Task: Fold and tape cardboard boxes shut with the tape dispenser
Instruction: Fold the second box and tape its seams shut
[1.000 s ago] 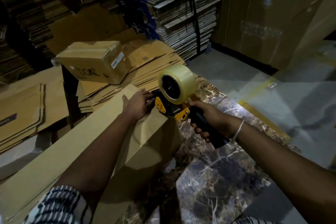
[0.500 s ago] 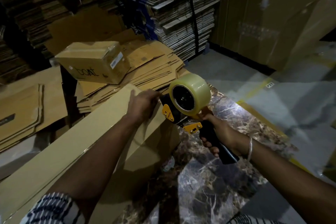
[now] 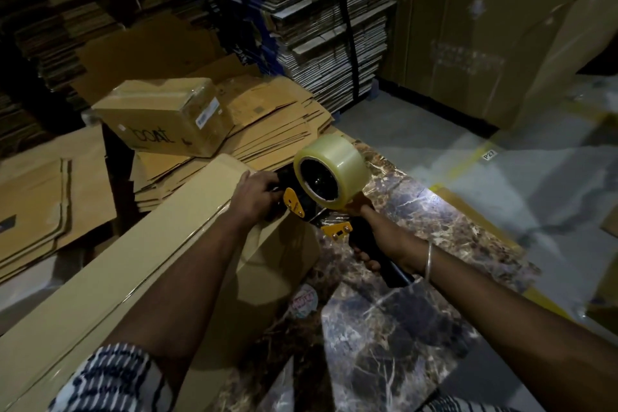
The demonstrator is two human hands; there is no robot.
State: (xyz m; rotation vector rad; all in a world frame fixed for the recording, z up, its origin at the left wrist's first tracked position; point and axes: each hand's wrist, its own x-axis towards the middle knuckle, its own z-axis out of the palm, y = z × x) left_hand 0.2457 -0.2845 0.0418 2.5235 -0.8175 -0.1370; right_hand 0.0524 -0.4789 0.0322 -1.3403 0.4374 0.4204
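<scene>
Raised since before, tape dispenser (image 3: 321, 191) whose handle right hand (image 3: 381, 244) grips hides left hand (image 3: 255, 197) fingertips, grip unclear

Left arm: I see it bare below a striped rolled sleeve, reaching forward and up from the lower left.
Left hand (image 3: 257, 196): back facing me, fingers curled forward over something at its far side; the fingertips are hidden.
Right arm: bare, stretched in from the lower right, a thin metal bangle (image 3: 428, 261) at the wrist.
Right hand (image 3: 379, 237): fingers wrapped round a black handle, knuckles facing down.
</scene>
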